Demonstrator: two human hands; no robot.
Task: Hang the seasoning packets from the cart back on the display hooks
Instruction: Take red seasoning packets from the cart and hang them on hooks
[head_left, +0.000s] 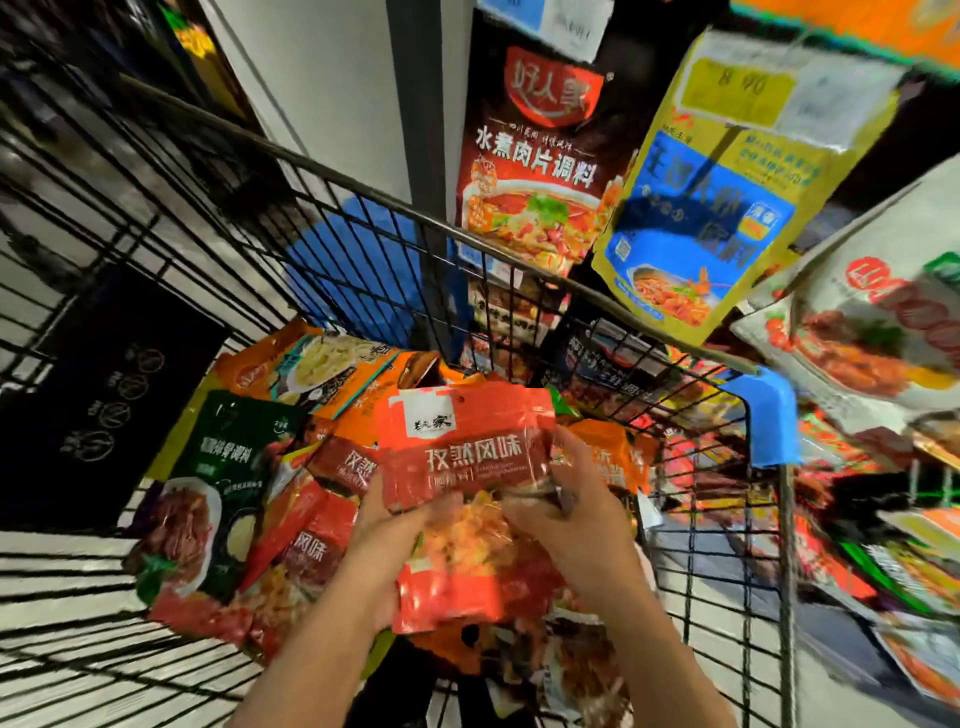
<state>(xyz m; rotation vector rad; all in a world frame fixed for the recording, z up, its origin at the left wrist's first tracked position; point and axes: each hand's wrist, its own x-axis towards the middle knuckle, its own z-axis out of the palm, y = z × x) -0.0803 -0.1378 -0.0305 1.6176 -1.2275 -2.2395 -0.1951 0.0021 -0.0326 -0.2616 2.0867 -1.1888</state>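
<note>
Hands: both up front over the cart, clamped on the same glossy red plastic seasoning packet (465, 499), one on each side.
Left hand (395, 540): wrapped round the packet's left edge about halfway down, thumb on the front, the other fingers tucked behind where I can't see them.
Right hand (566, 514): fingers curled in over the right edge, pinching the film so it crumples a bit there.
Where the packet is: lifted just above the pile in the black wire shopping cart (571, 291), white logo patch at its top pointing away toward the display, not on a hook yet.
How it'll handle, my guess: light, floppy pouch, slick film, loose bits inside the clear window, so it'll sag and slide if held by one corner only.
Where to grab: I'd pinch the flat sealed strip near the top, just beside the hang hole, so the hole stays free for the hook. Can't actually see the hole from here, too blurry.
Rest of the pile: dark green foil packet with a meat picture (208, 499) on the left, orange and red ones underneath.
Display: big red soup-picture seasoning packet (535, 156) and yellow-and-blue noodle packet (706, 208) hanging beyond the cart's far rail.
</note>
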